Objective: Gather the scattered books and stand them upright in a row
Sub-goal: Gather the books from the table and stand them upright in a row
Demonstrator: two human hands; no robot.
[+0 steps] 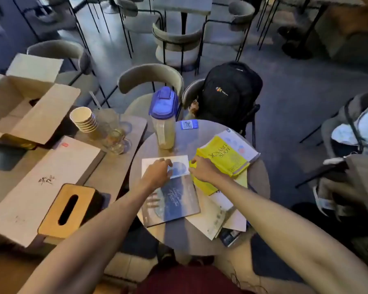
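Lying flat on the round table (pixel 261 177): white-and-blue book (pixel 174 164) under my left hand (pixel 157 171), fingers spread, pressing not clamped; my right hand (pixel 201 169) pinches the yellow book (pixel 227 158) edge; jug (pixel 164 117) behind.

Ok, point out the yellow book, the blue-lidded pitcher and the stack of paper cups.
yellow book (pixel 225 160), head view, middle of its front cover.
blue-lidded pitcher (pixel 165 132), head view, on its clear body below the lid.
stack of paper cups (pixel 85 122), head view, on the ribbed side of the stack.
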